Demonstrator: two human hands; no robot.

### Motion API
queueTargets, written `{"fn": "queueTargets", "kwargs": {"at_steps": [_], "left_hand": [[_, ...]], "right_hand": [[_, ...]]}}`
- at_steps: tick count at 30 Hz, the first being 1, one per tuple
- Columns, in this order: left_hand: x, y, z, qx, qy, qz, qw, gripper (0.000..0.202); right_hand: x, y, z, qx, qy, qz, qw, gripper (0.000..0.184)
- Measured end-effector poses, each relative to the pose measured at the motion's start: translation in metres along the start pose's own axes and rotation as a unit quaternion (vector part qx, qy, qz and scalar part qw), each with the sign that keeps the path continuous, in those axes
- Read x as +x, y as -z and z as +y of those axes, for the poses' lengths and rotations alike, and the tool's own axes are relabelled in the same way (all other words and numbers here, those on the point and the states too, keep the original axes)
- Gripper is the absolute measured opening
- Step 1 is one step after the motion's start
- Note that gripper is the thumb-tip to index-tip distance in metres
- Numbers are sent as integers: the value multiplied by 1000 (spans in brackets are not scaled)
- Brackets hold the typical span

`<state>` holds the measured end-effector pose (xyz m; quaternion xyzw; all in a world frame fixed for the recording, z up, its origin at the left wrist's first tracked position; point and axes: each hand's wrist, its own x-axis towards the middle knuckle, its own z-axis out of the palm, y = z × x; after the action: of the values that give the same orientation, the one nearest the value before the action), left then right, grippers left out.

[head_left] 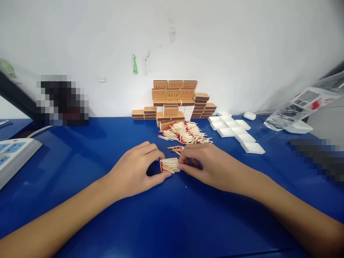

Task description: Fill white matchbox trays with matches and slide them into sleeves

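Observation:
A small white matchbox tray point(171, 159) lies on the blue table in front of me, holding wooden matches point(170, 167) with their red heads toward the left. My left hand point(137, 166) grips the tray from the left, fingers at its far side and thumb at its near side. At the tray's right end my right hand point(211, 166) is pinched, its thumb and fingertips at the tails of the matches. Just beyond the hands is a heap of loose red-headed matches point(189, 132), with a few strays point(174, 148) partly hidden behind my right hand.
Filled-looking matchboxes point(173, 94) stand stacked against the wall. Several white trays point(231, 125) lie at the back right, near a white earbud-like case point(249, 115) and a tilted clear plastic bottle point(290, 109). A power strip point(18, 154) sits at the left edge.

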<state>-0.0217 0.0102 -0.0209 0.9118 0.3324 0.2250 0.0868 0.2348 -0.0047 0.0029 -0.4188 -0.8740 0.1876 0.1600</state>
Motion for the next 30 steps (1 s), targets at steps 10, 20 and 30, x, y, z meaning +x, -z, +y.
{"fn": "queueTargets", "kwargs": {"at_steps": [10, 20, 30], "left_hand": [[-1, 0, 1, -2, 1, -7, 1000, 22], [-2, 0, 1, 13, -2, -9, 1000, 28], [-1, 0, 3, 39, -15, -22, 999, 20]], "right_hand": [[2, -8, -2, 17, 31, 1, 999, 13], [1, -12, -1, -1, 45, 19, 999, 9], [-2, -20, -15, 11, 46, 73, 996, 17]]}}
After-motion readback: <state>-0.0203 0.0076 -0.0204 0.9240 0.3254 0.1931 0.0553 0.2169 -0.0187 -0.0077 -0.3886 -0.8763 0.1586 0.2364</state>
